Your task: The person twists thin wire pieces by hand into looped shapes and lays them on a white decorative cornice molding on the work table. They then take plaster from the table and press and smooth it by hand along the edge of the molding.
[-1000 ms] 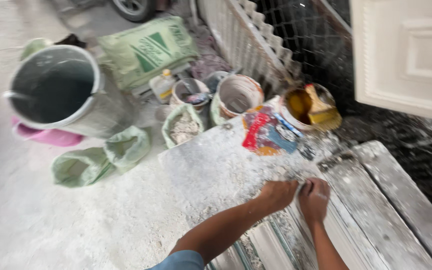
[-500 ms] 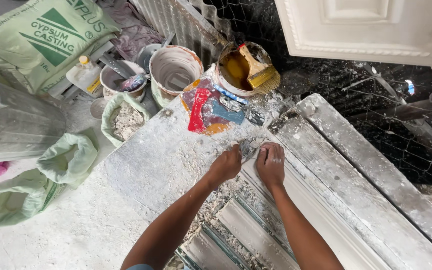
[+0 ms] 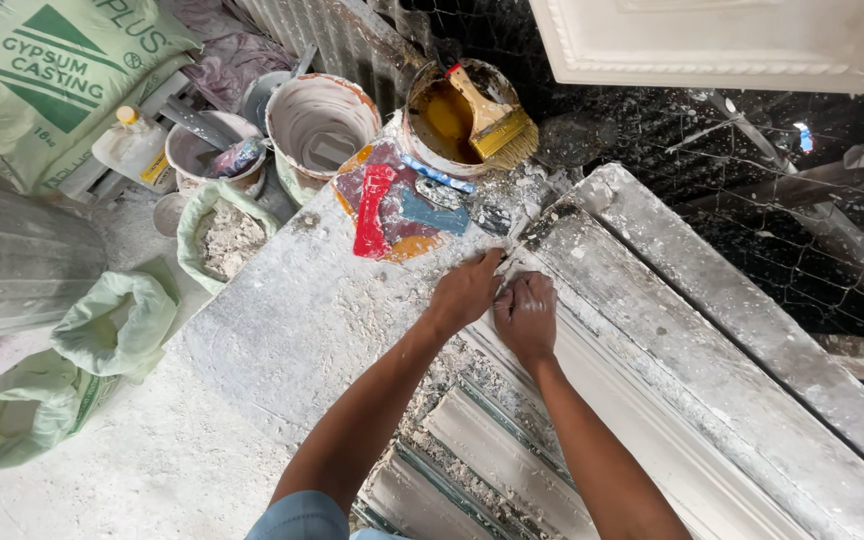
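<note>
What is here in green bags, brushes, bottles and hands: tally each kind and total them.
Green bags: 4, printed sack, powder bag, crumpled bag, flattened bag
Brushes: 1, brush in the bucket of yellow liquid
Bottles: 1, plastic bottle
Hands: 2, left hand, right hand
Total: 8

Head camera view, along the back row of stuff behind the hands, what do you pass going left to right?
Green printed sack → small plastic bottle with yellow cap → white-coated bucket → bucket of yellow liquid with a brush in it → white moulded panel.
</note>
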Demonstrator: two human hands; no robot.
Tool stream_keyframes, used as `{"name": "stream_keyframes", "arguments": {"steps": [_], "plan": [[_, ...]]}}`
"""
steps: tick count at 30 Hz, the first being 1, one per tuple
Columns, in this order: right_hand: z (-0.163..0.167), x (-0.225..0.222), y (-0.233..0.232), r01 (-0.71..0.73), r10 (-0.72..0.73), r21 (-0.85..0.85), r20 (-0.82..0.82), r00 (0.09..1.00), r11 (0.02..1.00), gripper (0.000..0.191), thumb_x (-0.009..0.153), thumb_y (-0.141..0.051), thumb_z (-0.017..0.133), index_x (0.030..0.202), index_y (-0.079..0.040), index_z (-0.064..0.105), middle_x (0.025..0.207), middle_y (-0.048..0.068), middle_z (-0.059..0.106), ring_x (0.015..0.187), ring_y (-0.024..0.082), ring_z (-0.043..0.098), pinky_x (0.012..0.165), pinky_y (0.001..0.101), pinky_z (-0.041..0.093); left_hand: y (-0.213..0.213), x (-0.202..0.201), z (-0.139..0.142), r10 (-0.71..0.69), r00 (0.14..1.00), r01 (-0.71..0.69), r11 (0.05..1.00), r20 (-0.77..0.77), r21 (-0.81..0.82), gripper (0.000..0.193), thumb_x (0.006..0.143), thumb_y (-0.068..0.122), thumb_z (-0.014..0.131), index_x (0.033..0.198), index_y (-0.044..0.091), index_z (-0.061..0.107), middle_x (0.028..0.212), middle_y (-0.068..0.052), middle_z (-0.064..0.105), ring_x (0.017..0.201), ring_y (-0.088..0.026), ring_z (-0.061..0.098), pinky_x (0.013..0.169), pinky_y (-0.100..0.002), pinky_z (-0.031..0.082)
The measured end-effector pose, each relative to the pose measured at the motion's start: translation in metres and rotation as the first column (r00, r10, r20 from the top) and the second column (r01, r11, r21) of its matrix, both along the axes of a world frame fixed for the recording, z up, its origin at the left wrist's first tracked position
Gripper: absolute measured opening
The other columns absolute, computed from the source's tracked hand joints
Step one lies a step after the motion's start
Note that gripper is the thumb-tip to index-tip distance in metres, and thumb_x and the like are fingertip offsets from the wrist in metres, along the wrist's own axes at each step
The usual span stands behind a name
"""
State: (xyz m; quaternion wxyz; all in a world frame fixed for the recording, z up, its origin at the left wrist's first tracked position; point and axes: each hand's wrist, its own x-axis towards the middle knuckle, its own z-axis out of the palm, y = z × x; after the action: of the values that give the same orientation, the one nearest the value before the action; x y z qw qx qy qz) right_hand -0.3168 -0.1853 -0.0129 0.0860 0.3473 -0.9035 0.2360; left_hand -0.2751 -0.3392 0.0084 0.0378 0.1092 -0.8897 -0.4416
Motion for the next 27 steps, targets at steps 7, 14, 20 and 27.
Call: {"name": "stream_keyframes", "arguments": {"steps": [7,14,20,27], "plan": [[0.004,0.002,0.002,-0.087,0.087,0.001,-0.014,0.996,0.996,0.013,0.090,-0.014,0.064,0.082,-0.004,0.066,0.096,0.011,0.063,0.098,0.033,0.057,0.087,0.0484,0.044,-0.004,-0.010,0.004,0.055,0.994,-0.052,0.998,0.096,-0.035,0.035,0.103,0.015,0.050,0.138,0.010,0.050,0.113,-0.022,0.070,0.092,-0.043,0.072,0.075,-0.054,0.057],[0.008,0.009,0.010,-0.202,0.205,-0.108,0.015,0.979,0.973,0.010,0.095,-0.007,0.063,0.087,0.000,0.062,0.097,0.014,0.060,0.095,0.035,0.055,0.089,0.0462,0.048,-0.008,0.021,0.012,0.039,0.998,-0.041,0.999,0.052,0.030,0.034,0.105,0.021,0.048,0.132,0.000,0.045,0.109,-0.032,0.062,0.080,-0.049,0.068,0.067,-0.055,0.057],[0.008,0.016,0.016,-0.248,0.258,-0.180,0.036,0.965,0.952,0.012,0.091,-0.005,0.062,0.081,-0.001,0.058,0.093,0.014,0.057,0.094,0.035,0.056,0.085,0.0446,0.050,-0.027,0.068,0.019,-0.196,0.965,0.214,0.972,0.173,-0.093,0.025,0.101,0.008,0.046,0.125,0.002,0.048,0.099,-0.026,0.064,0.067,-0.038,0.070,0.056,-0.049,0.057],[0.013,0.015,0.016,-0.100,0.125,-0.241,0.089,0.988,0.965,0.013,0.078,-0.005,0.064,0.069,-0.003,0.055,0.094,0.013,0.058,0.098,0.036,0.053,0.090,0.0477,0.047,-0.028,0.065,0.025,-0.421,0.896,0.444,0.830,0.141,-0.338,0.022,0.100,0.003,0.050,0.122,0.001,0.047,0.075,-0.017,0.065,0.057,-0.030,0.071,0.040,-0.043,0.055]]}}
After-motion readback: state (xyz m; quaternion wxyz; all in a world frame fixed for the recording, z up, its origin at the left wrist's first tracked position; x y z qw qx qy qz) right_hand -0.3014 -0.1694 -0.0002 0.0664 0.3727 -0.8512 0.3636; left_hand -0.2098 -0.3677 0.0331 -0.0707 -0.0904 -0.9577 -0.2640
